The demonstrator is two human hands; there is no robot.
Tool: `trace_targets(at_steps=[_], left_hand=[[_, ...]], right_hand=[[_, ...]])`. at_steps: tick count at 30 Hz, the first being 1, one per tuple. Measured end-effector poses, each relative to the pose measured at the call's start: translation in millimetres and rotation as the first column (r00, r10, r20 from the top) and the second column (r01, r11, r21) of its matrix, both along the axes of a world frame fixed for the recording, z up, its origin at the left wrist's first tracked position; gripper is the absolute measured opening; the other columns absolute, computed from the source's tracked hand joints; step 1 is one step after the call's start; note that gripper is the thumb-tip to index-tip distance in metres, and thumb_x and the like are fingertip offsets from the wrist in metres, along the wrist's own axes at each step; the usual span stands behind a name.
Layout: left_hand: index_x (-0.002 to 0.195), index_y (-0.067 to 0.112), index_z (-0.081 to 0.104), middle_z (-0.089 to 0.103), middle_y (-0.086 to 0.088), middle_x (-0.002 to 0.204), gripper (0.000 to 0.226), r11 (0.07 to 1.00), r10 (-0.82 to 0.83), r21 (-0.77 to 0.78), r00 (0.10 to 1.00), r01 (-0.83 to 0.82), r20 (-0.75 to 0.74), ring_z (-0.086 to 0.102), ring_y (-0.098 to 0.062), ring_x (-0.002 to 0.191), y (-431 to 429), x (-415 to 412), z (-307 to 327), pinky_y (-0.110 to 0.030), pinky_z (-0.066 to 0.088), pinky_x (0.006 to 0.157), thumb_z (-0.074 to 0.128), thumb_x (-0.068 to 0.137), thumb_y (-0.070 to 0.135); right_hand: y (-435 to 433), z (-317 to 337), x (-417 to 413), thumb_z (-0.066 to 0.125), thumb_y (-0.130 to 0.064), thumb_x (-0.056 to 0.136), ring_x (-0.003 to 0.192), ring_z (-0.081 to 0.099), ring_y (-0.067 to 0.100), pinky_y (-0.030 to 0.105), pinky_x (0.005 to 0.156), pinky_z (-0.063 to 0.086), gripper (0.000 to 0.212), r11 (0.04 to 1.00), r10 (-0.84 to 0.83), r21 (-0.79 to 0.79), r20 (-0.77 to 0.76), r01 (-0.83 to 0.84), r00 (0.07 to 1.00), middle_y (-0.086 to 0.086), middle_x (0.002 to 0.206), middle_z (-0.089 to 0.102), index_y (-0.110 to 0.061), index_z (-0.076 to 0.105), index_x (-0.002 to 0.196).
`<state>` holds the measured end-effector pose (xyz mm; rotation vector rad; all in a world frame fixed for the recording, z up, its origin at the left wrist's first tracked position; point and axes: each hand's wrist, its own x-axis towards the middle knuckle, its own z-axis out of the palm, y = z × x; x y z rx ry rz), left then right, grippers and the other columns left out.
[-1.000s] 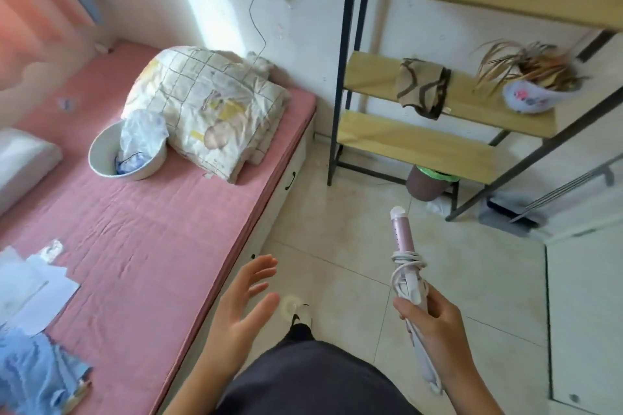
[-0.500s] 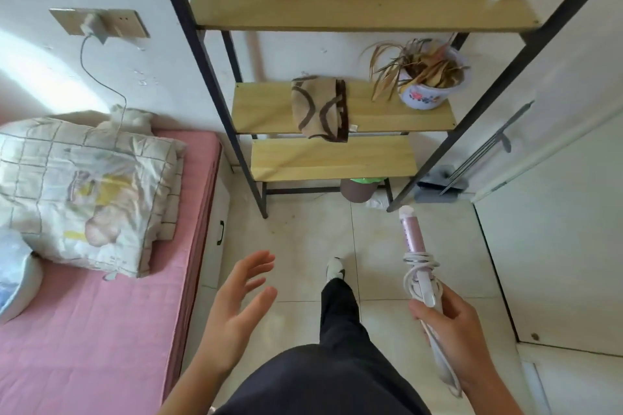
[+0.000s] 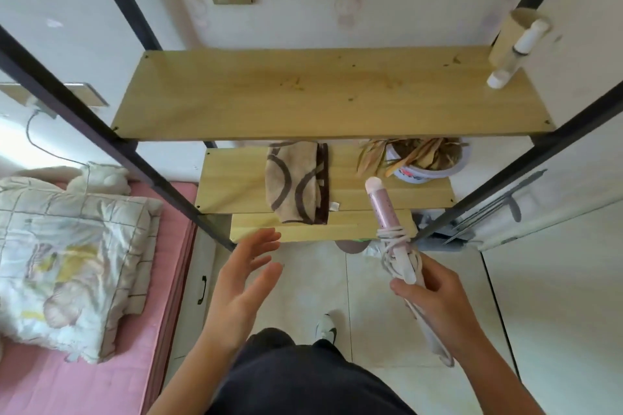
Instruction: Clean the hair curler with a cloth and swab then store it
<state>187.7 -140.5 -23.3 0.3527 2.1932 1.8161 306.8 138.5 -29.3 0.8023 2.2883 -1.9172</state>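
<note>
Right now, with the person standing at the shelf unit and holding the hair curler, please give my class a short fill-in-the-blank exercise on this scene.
1. The right hand grips the hair curler, whose barrel is coloured ____.
2. The left hand holds ____, its fingers spread.
3. The brown-patterned towel lies on the ____ of the three wooden shelves.

Missing words: pink; nothing; middle.

The bed, a quilt on it, lies left of the shelf rack. On the middle shelf a towel lies left of a plant pot; the hair curler is before the pot.
</note>
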Motion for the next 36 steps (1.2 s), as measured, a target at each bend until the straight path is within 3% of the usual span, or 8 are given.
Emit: trace_targets(at_steps=[5, 8, 10, 15, 19, 23, 30, 36], left_hand=[[0.128, 0.029, 0.064, 0.069, 0.013, 0.125, 0.044, 0.986, 0.062, -0.132, 0.959, -0.102, -0.277, 0.062, -0.01, 0.121, 30, -92, 39, -0.027, 0.048, 0.098, 0.062, 0.088, 0.046], [0.129, 0.033, 0.06, 0.06, 0.017, 0.131, 0.046, 0.958, 0.075, -0.228, 0.919, -0.174, -0.388, 0.052, 0.003, 0.125, 40, -155, 50, -0.021, 0.04, 0.098, 0.064, 0.088, 0.052], [0.132, 0.035, 0.055, 0.051, 0.02, 0.136, 0.05, 0.919, 0.004, -0.36, 0.915, -0.163, -0.403, 0.05, -0.003, 0.125, 43, -194, 50, -0.027, 0.041, 0.098, 0.07, 0.089, 0.054], [0.138, 0.021, 0.055, 0.048, 0.01, 0.142, 0.079, 0.744, -0.165, -0.653, 0.91, -0.139, -0.381, 0.047, -0.019, 0.122, 40, -231, 28, -0.044, 0.044, 0.103, 0.057, 0.079, 0.073], [0.134, 0.023, 0.058, 0.05, 0.011, 0.142, 0.073, 0.764, -0.15, -0.619, 0.884, -0.181, -0.443, 0.046, -0.013, 0.117, 38, -233, 19, -0.042, 0.041, 0.099, 0.058, 0.079, 0.072], [0.131, 0.022, 0.06, 0.051, 0.01, 0.141, 0.071, 0.768, -0.147, -0.615, 0.886, -0.178, -0.439, 0.048, -0.015, 0.117, 41, -232, 21, -0.041, 0.04, 0.097, 0.058, 0.079, 0.07], [0.132, 0.023, 0.06, 0.05, 0.011, 0.143, 0.069, 0.77, -0.159, -0.617, 0.889, -0.16, -0.429, 0.048, -0.016, 0.119, 36, -233, 20, -0.043, 0.041, 0.098, 0.059, 0.08, 0.068], [0.128, 0.018, 0.064, 0.053, 0.01, 0.141, 0.06, 0.82, -0.102, -0.552, 0.91, -0.152, -0.403, 0.049, -0.017, 0.123, 40, -227, 32, -0.046, 0.039, 0.105, 0.066, 0.082, 0.056]], right_hand=[[44, 49, -99, 0.074, -0.025, 0.077, 0.09, 0.071, 0.014, 0.023, 0.075, 0.058, 0.043, 0.985, 0.156, -0.038, -0.191, -0.167, 0.969, 0.0, 0.097, 0.075, -0.03, 0.073, 0.12], [66, 69, -162, 0.072, -0.021, 0.082, 0.096, 0.066, 0.033, 0.041, 0.077, 0.054, 0.047, 0.949, 0.312, 0.116, -0.228, -0.293, 0.922, 0.008, 0.105, 0.072, -0.031, 0.068, 0.128], [78, 84, -203, 0.074, -0.018, 0.084, 0.105, 0.068, 0.029, 0.043, 0.083, 0.058, 0.053, 0.913, 0.402, 0.174, -0.235, -0.368, 0.885, -0.002, 0.115, 0.073, -0.036, 0.065, 0.133], [94, 115, -292, 0.08, -0.027, 0.08, 0.111, 0.065, -0.008, 0.011, 0.085, 0.053, 0.069, 0.783, 0.548, 0.413, -0.106, -0.464, 0.83, -0.035, 0.125, 0.066, -0.067, 0.053, 0.129], [104, 98, -338, 0.076, -0.031, 0.082, 0.108, 0.059, 0.012, 0.035, 0.089, 0.049, 0.065, 0.582, 0.59, 0.654, 0.068, -0.483, 0.804, -0.015, 0.126, 0.067, -0.045, 0.056, 0.143], [105, 79, -350, 0.069, -0.032, 0.08, 0.101, 0.049, 0.016, 0.035, 0.084, 0.036, 0.064, 0.475, 0.59, 0.733, 0.144, -0.486, 0.794, -0.006, 0.11, 0.061, -0.039, 0.057, 0.142], [106, 74, -346, 0.068, -0.025, 0.078, 0.118, 0.042, 0.011, 0.036, 0.104, 0.029, 0.065, 0.45, 0.626, 0.791, 0.053, -0.416, 0.778, -0.013, 0.121, 0.053, -0.039, 0.057, 0.141], [101, 95, -331, 0.069, -0.006, 0.077, 0.134, 0.046, 0.019, 0.046, 0.118, 0.031, 0.051, 0.637, 0.507, 0.765, -0.325, -0.093, 0.799, -0.002, 0.127, 0.06, -0.019, 0.071, 0.126]])
